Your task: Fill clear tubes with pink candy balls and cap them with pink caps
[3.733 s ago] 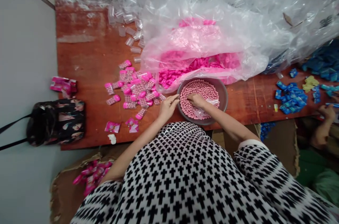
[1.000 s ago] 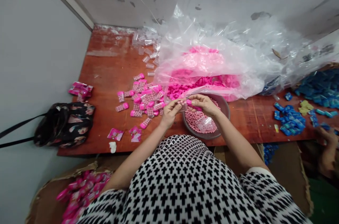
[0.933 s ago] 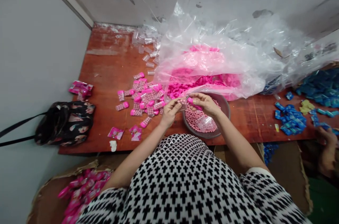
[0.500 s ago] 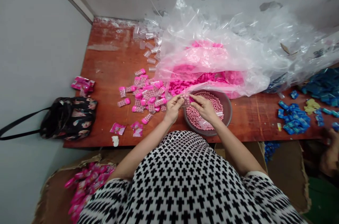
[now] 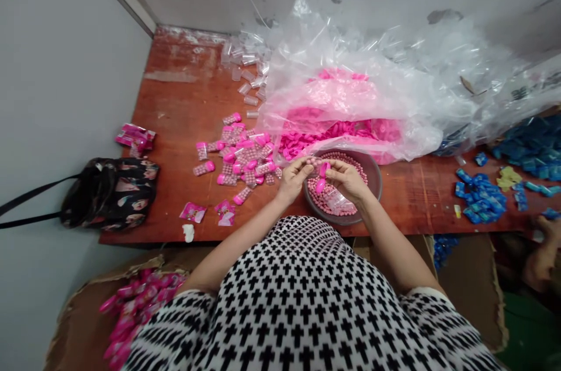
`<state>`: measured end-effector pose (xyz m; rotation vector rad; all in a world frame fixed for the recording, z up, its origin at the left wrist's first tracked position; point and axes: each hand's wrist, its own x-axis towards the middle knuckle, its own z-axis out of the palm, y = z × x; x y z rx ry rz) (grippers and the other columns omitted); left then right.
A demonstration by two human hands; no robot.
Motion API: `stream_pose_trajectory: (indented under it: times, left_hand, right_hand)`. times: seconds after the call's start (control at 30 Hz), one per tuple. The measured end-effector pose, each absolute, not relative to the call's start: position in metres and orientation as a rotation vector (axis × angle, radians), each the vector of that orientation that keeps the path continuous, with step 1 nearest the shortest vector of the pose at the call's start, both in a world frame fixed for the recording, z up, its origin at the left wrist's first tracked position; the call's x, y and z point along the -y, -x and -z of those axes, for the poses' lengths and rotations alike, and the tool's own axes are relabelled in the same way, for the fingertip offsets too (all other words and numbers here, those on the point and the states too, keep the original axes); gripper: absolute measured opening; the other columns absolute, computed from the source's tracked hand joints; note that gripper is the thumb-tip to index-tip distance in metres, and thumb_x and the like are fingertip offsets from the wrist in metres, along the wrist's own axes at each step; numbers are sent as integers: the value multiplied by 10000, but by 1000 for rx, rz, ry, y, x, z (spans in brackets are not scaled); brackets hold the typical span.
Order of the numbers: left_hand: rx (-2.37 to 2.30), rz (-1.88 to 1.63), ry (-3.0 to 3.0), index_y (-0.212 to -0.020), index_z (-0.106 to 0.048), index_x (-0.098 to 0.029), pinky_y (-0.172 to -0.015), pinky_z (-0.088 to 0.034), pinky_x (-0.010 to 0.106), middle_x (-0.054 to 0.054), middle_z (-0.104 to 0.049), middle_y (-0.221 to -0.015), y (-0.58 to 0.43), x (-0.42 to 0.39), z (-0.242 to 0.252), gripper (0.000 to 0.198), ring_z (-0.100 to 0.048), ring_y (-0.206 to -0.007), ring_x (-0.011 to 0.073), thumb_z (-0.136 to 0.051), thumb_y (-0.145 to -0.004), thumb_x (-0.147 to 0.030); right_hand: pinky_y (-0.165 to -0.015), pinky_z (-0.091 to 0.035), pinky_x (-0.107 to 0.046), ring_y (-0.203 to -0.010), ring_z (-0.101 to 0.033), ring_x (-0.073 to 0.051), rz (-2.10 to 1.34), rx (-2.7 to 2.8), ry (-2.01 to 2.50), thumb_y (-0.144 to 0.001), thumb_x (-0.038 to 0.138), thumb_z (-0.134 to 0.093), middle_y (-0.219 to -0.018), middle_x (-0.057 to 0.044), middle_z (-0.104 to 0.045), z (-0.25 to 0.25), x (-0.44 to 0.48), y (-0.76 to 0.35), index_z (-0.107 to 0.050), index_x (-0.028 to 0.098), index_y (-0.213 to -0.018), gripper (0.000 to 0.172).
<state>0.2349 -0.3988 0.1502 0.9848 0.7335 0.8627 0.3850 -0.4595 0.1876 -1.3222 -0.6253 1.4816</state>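
Note:
My left hand [image 5: 294, 179] pinches a clear tube of pink beads [image 5: 313, 164] over the left rim of a grey bowl [image 5: 376, 184]. Just right of it, my right hand [image 5: 347, 179] holds a bright pink cap [image 5: 323, 177] with its flap hanging down, close to the tube's end. Pink beads [image 5: 350, 167] fill much of the bowl, and a clear piece lies on them. To the left is a pile of filled tubes with pink caps [image 5: 249, 155]. Behind the bowl, a clear plastic bag [image 5: 342, 90] holds many loose pink caps [image 5: 302, 137].
Empty clear tubes [image 5: 250, 100] lie at the back. Pink packets [image 5: 193, 212] and a black bag [image 5: 114, 193] are at left. Blue items [image 5: 482, 198] lie at right, near another person's hand [image 5: 550, 233]. Below the table edge, a carton [image 5: 74, 312] holds pink packets.
The pink cap has come into clear view in my right hand, its flap hanging down. My right hand has shifted slightly right, and the view has moved a little.

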Motion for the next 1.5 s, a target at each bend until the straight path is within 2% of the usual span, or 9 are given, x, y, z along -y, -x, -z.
stream_pose_trajectory:
  times: [0.1, 0.27, 0.6, 0.77, 0.93, 1.13, 1.27, 1.37, 1.5]
  left_hand:
    - [-737, -867, -1025, -1062, -658, -190, -869, -526, 380, 65, -696, -1042, -232, 397, -152, 361, -652, -960, 215, -633, -779, -413]
    - [-737, -849, -1300, -1041, -683, -206, -914, -506, 384, 64, -698, -1039, -223, 389, -148, 305, -648, -975, 216, -617, -799, -381]
    - [-648, -830, -1314, -1055, -679, -191, -872, -524, 367, 61, -713, -998, -240, 390, -145, 302, -661, -931, 209, -614, -805, -348]
    - [-611, -755, -1400, -1076, -673, -182, -902, -507, 366, 72, -694, -1071, -242, 384, -145, 340, -648, -983, 216, -611, -805, -378]
    - [-528, -697, -1583, -1030, -696, -180, -912, -496, 346, 81, -696, -1068, -240, 374, -145, 290, -646, -997, 212, -610, -812, -351]
    - [-608, -708, -1573, -1024, -695, -169, -942, -477, 356, 82, -696, -1067, -238, 369, -140, 286, -641, -1010, 210, -605, -816, -343]
    - [-590, -680, -1418, -1093, -663, -153, -911, -497, 363, 90, -696, -1062, -239, 372, -135, 351, -650, -988, 216, -604, -814, -357]
    - [-573, -633, -1395, -1093, -664, -154, -891, -506, 351, 85, -698, -1058, -242, 377, -134, 358, -654, -976, 215, -612, -808, -365]
    - [-576, -657, -1544, -1026, -697, -164, -853, -515, 326, 72, -707, -1029, -246, 382, -138, 311, -661, -938, 203, -609, -812, -372]
  right_hand:
    - [-748, -508, -301, -788, -610, -146, -1246, 834, 1426, -677, 363, -746, -883, -12, -663, -194, 461, -394, -663, 226, -962, 327]
    - [-920, -454, -384, -1006, -590, -207, -815, 1395, 1592, -802, 369, -632, -1060, -42, -654, -219, 462, -410, -644, 261, -1079, 297]
    - [-912, -462, -370, -1058, -570, -201, -608, 1892, 1598, -903, 307, -497, -1144, -63, -615, -230, 463, -418, -530, 286, -1243, 342]
    - [-732, -481, -315, -902, -563, -192, -564, 2288, 1717, -929, 239, -420, -1017, -85, -591, -234, 462, -422, -430, 265, -1340, 412]
    - [-595, -389, -250, -770, -540, -172, -460, 2605, 1831, -915, 185, -412, -914, -79, -584, -240, 455, -421, -395, 264, -1368, 460]
    - [-688, -439, -289, -865, -584, -204, -519, 2585, 1868, -897, 184, -434, -992, -111, -617, -232, 460, -432, -494, 195, -1262, 370]
    - [-818, -479, -344, -998, -585, -213, -509, 2209, 1774, -911, 278, -465, -1130, -105, -612, -226, 465, -439, -491, 194, -1236, 336]
    - [-826, -486, -340, -943, -603, -198, -423, 1982, 1723, -900, 346, -503, -1061, -93, -641, -224, 463, -435, -543, 189, -1146, 295]
    - [-812, -487, -336, -928, -603, -200, -434, 2036, 1657, -906, 347, -493, -1034, -101, -643, -220, 458, -425, -555, 184, -1127, 282]
